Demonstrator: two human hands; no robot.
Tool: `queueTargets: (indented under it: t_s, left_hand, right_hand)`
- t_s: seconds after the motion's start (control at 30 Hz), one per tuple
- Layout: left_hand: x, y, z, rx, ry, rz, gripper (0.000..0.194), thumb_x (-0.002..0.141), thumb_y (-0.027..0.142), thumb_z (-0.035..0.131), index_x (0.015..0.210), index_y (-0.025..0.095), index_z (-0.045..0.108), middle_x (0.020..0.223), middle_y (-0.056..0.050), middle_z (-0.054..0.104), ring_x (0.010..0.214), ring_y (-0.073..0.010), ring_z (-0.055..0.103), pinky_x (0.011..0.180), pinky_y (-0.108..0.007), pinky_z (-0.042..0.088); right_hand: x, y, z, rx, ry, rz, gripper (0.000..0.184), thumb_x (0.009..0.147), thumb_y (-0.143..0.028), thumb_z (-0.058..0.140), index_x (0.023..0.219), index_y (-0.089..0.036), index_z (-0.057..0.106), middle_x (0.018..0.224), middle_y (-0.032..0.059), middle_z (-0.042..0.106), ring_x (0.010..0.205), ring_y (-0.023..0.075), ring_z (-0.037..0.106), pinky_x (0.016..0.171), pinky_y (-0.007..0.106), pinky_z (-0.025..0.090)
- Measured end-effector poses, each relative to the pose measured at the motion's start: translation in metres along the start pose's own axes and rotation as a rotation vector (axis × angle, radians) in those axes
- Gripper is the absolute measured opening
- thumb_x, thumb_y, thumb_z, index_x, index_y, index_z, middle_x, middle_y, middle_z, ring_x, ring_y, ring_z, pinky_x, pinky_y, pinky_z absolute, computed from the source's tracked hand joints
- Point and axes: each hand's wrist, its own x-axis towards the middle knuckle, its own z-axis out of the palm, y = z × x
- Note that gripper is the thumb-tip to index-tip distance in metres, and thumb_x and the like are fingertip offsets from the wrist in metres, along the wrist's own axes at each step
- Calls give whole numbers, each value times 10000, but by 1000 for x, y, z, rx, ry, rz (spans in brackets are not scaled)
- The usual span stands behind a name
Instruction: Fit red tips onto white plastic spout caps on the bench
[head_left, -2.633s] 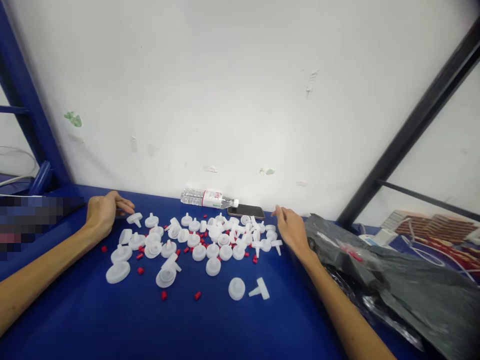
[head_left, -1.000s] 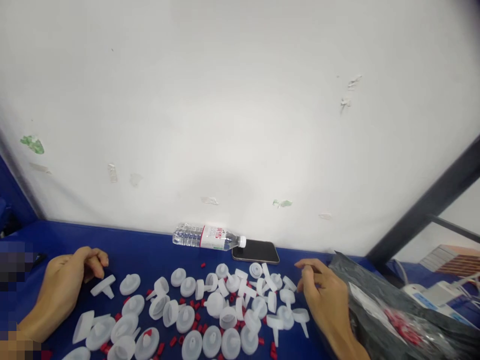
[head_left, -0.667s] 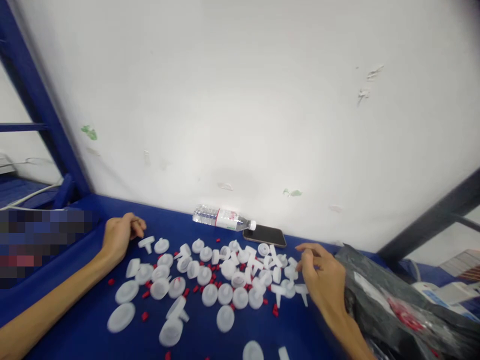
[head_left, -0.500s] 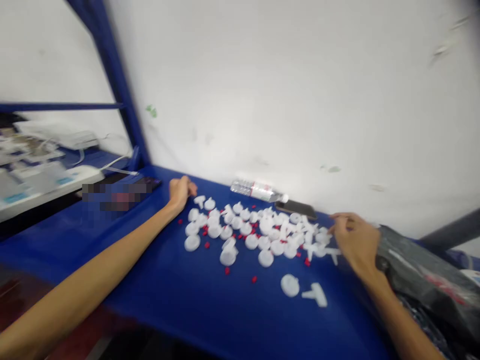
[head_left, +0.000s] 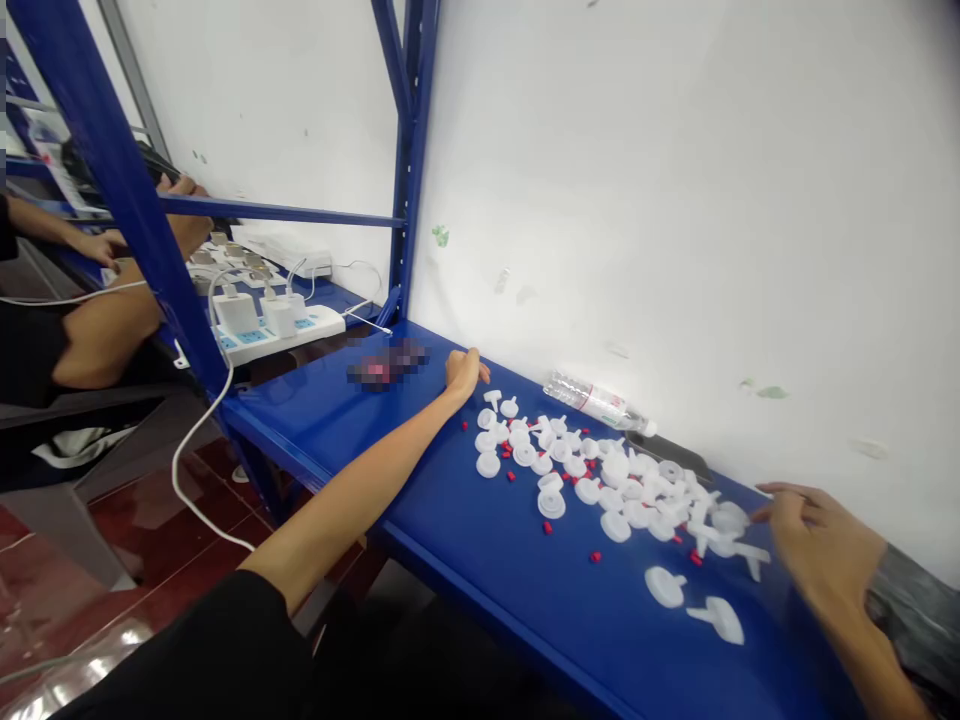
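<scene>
Several white plastic caps (head_left: 600, 480) with stems lie scattered on a blue shelf top (head_left: 450, 520), mixed with small red pieces (head_left: 596, 556). My left hand (head_left: 463, 370) rests at the left end of the pile, fingers curled loosely, nothing visible in it. My right hand (head_left: 821, 545) hovers at the right end of the pile, next to the nearest caps, with fingers curled and slightly blurred. Two caps (head_left: 694, 600) lie apart near the front.
A clear water bottle (head_left: 596, 402) and a dark phone (head_left: 667, 455) lie against the white wall. A black plastic bag (head_left: 911, 615) sits at far right. Left, blue rack posts (head_left: 127, 200), a power strip with chargers (head_left: 274, 325), cables, and another person's arms (head_left: 105, 320).
My head has turned left, so the pile slid to the right of the view and the neighbouring bench and person came into sight. Both hands stay at the ends of the pile.
</scene>
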Motion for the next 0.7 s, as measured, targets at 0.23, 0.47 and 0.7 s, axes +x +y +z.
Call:
queueTargets:
  t_s: [0.23, 0.47, 0.7]
  left_hand:
    - [9, -7, -2, 13, -23, -18, 356, 982, 389, 643, 1258, 164, 643, 1262, -91, 668, 1063, -243, 678, 897, -439, 593]
    - [11, -8, 0, 2, -29, 6, 352, 983, 396, 640, 1243, 158, 651, 1250, -90, 673, 1060, -246, 680, 900, -436, 591]
    - [7, -6, 1, 12, -62, 47, 347, 988, 398, 634, 1239, 160, 653, 1246, -88, 675, 1057, -244, 681, 901, -434, 591]
  right_hand:
    - [-6, -19, -3, -15, -165, 87, 211, 722, -173, 551, 694, -254, 745, 822, 73, 803, 574, 222, 632, 589, 377, 417]
    - [-11, -17, -3, 8, -151, 80, 211, 705, -208, 531, 715, -276, 731, 765, 93, 792, 562, 240, 642, 576, 387, 409]
    - [-8, -14, 4, 0, -123, 18, 195, 667, -230, 529, 683, -293, 713, 682, 88, 772, 534, 250, 647, 542, 395, 410]
